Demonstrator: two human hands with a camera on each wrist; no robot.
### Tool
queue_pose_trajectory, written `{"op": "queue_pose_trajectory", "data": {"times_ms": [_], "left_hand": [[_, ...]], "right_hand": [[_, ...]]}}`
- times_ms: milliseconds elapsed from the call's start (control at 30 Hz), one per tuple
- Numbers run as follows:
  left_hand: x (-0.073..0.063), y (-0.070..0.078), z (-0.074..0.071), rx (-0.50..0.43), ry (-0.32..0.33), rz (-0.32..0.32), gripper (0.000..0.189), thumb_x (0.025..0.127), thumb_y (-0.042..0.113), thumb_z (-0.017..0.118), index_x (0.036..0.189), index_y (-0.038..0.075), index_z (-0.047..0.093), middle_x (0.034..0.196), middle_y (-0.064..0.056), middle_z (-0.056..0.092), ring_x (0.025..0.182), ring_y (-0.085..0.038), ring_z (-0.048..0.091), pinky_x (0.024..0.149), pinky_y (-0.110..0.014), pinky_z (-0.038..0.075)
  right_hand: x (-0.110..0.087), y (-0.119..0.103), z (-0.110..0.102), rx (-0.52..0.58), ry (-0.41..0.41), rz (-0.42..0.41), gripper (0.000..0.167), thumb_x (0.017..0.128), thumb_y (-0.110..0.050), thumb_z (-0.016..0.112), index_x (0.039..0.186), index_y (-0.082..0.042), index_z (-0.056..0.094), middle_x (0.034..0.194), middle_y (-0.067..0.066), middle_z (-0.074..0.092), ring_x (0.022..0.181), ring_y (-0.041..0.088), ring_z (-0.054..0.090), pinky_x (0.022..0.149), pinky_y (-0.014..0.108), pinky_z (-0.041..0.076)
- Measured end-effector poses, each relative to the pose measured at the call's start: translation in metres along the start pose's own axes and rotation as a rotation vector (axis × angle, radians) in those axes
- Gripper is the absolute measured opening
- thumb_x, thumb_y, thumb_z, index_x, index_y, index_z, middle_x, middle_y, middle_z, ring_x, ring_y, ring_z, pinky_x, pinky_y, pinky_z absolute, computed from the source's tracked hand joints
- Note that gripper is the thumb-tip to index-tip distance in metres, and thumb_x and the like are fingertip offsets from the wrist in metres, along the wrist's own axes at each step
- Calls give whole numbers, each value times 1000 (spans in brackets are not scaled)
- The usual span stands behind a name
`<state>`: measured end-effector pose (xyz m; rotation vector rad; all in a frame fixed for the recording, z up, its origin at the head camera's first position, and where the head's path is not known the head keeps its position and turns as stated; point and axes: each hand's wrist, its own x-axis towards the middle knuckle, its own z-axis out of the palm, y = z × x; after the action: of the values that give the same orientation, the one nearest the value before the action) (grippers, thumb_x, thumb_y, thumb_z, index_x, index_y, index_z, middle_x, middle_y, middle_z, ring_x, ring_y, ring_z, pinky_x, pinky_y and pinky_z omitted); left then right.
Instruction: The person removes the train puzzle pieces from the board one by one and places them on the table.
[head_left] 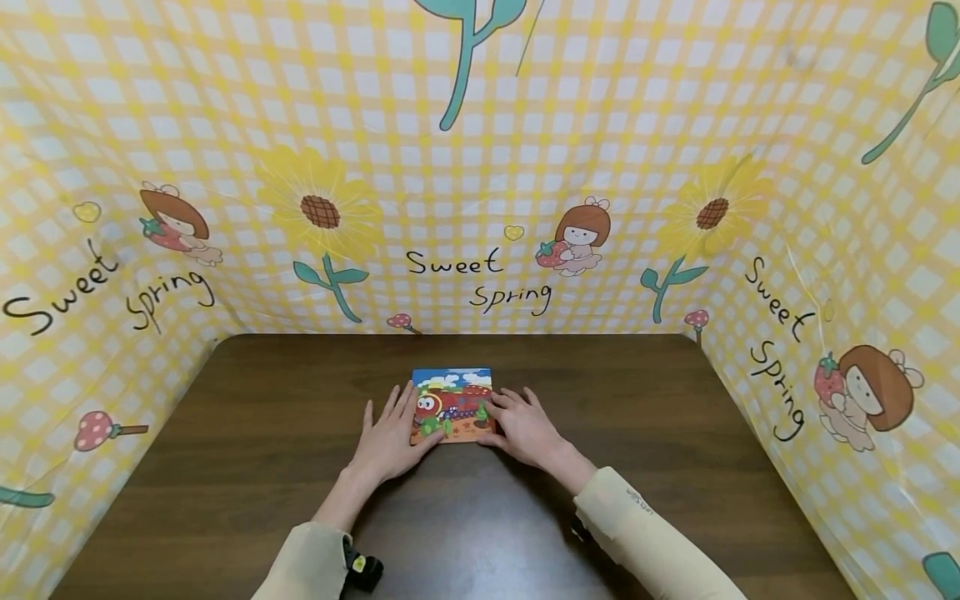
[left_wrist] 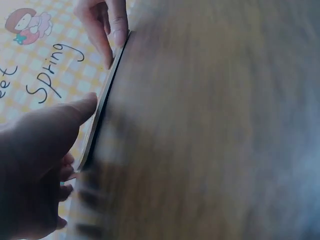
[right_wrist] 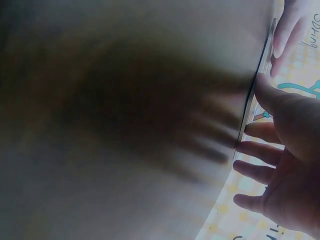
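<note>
Picture board (head_left: 456, 406) lies on desk (head_left: 600, 367). Left hand (head_left: 386, 443) and right hand (head_left: 528, 432) touch opposite sides; fingers (right_wrist: 260, 152) extended, loosely spread, ungripped.

Cream sleeves (head_left: 652, 529) bear dark lettering (head_left: 640, 502) and a yellow-marked black device (head_left: 366, 573).

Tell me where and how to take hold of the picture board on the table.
Grip the picture board by its left and right edges, probably coming in low from both sides. It is thin and lies flat on the table, so its face offers little to grip, but opposite edges can be squeezed between two hands. The left hand and right hand are at those edges.
</note>
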<state>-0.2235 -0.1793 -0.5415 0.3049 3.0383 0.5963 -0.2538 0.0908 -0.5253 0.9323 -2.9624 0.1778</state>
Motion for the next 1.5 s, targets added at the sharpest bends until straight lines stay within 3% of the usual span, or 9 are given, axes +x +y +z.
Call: {"op": "queue_pose_trajectory", "data": {"times_ms": [267,433,533,667,800,1033,1267,1500], "left_hand": [[6,-2,6,-3,3,39,96,106,66,59,175,7,27,184,-15,24,173,-39,19,135,-77,7],[7,-3,7,-11,-14,28,96,107,65,58,176,7,24,185,-15,21,173,-39,16,134,-77,6],[7,-2,7,-18,-23,26,96,107,64,59,176,8,22,185,-14,19,173,-40,15,134,-77,5],[9,0,6,-20,-21,15,96,107,65,58,176,8,24,185,-14,20,173,-40,15,134,-77,5],[9,2,5,-11,-30,4,95,108,65,57,176,9,23,185,-13,20,174,-39,15,135,-76,5],[7,2,5,-17,-37,1,95,108,65,57,176,9,24,185,-13,21,173,-39,16,135,-76,5],[5,1,6,-37,-18,2,94,107,63,60,175,6,28,184,-16,25,172,-42,20,134,-77,7],[7,1,6,-48,-23,12,97,106,68,58,175,7,27,184,-16,24,172,-42,19,134,-77,5]], "right_hand": [[1,2,7,-5,40,-23,67,105,-60,68,150,-11,69,158,14,65,150,37,58,124,67,43],[2,9,10,85,59,-55,69,107,-60,64,152,-8,67,159,18,63,150,40,56,123,73,40],[5,10,-1,191,45,-27,68,106,-53,69,153,-5,64,160,22,60,151,43,54,123,76,38],[15,13,-13,305,31,34,65,105,-42,76,154,-2,62,160,24,59,150,45,55,124,75,37],[30,18,-12,341,34,73,63,104,-37,78,154,-2,62,160,22,59,151,44,55,126,71,39],[53,21,-3,402,107,91,53,102,-30,81,145,0,70,151,23,65,144,44,58,121,69,43],[70,16,3,308,79,85,48,104,-31,79,143,-3,72,149,19,66,143,39,58,119,64,46],[72,15,7,220,109,69,38,105,-33,78,132,-7,78,141,15,65,131,34,60,109,56,51]]}}
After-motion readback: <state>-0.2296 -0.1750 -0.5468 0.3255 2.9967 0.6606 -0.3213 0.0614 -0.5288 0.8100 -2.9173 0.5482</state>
